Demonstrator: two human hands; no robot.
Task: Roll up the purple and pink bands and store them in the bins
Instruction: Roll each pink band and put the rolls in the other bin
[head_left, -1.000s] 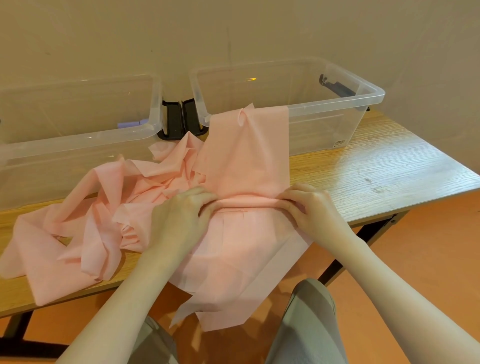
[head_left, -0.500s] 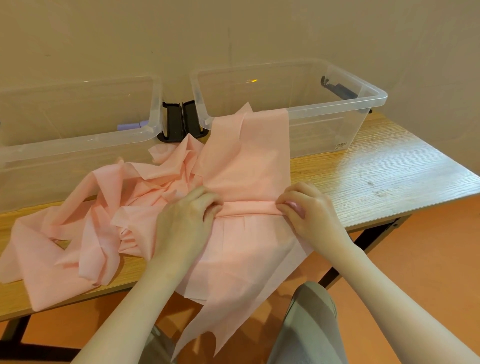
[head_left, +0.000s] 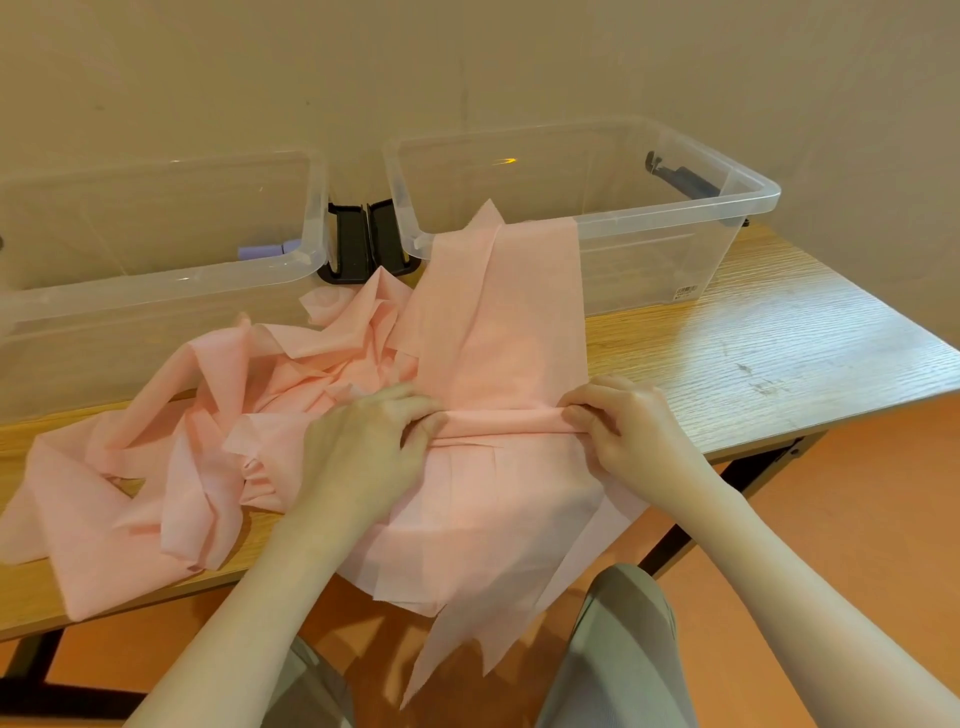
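Observation:
A long pink band (head_left: 498, 332) lies crumpled across the wooden table (head_left: 769, 353), one flat stretch draped up against the right clear bin (head_left: 675, 208) and another part hanging over the front edge. A thin rolled fold runs across the band between my hands. My left hand (head_left: 363, 447) pinches the fold's left end with curled fingers. My right hand (head_left: 628, 421) pinches its right end. A purple roll (head_left: 265, 251) lies inside the left clear bin (head_left: 156, 280).
Two black bin latches (head_left: 358, 244) sit between the bins. A wall stands close behind them. The table's front edge is just under my wrists, with my knees and an orange floor (head_left: 857, 519) below.
The band's hanging end has drawn up slightly as the fold between my hands tightened into a narrow roll. Both hands stay in nearly the same place.

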